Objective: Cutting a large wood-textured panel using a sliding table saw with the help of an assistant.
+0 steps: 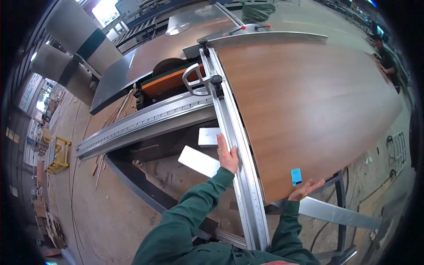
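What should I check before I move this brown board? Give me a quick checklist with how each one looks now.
1. Left hand on the long metal rail: ok.
2. Right hand at the near edge of the brown board: ok, fingers spread.
3. Both hands away from the orange panel: ok.
4. Board touching the crosswise metal fence: cannot tell from this angle.
5. Other people clear of the board: not ok, a person is at its far right.
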### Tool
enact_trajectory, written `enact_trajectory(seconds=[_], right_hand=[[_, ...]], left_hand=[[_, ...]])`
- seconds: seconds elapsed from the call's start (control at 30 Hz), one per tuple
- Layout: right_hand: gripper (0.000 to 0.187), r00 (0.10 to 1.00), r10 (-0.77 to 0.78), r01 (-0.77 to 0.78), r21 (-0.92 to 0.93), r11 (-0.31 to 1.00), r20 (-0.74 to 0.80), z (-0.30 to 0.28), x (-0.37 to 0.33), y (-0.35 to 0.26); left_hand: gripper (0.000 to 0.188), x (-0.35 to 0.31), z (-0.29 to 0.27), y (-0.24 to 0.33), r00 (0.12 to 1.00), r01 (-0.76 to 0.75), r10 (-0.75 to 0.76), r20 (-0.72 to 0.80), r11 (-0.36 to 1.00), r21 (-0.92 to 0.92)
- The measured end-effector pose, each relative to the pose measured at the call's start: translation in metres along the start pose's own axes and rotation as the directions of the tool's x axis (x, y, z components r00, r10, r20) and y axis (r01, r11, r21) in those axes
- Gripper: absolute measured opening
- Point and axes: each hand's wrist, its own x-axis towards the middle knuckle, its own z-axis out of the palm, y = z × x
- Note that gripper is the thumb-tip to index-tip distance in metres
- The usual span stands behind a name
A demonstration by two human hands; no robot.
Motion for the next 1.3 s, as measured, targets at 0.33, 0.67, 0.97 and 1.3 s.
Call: enact_trajectory(seconds=[0.33, 0.67, 0.97, 1.3], right_hand=[[0.066, 0.989, -0.129, 0.13, -0.008, 0.991, 0.065, 0.007, 0.014, 0.011], [0.047, 0.982, -0.143, 0.162, -0.151, 0.975, 0.127, 0.056, 0.017, -0.001], [0.032, 0.992, -0.101, 0.115, -0.226, 0.967, 0.073, 0.028, 0.014, -0.008], [0.021, 0.986, -0.167, 0.157, -0.233, 0.96, -0.027, 0.019, 0.04, -0.014]], left_hand=[[0.06, -0.001, 0.007, 0.005, 0.999, 0.015, -0.013, 0.046, 0.999, -0.043], [0.061, 0.001, 0.005, 0.001, 0.996, 0.058, -0.054, 0.073, 0.997, -0.047], [0.064, -0.006, 0.009, 0.017, 0.994, -0.003, 0.009, 0.113, 0.998, -0.059], [0.063, -0.01, 0.023, 0.02, 0.998, -0.009, 0.009, 0.061, 1.0, -0.009]])
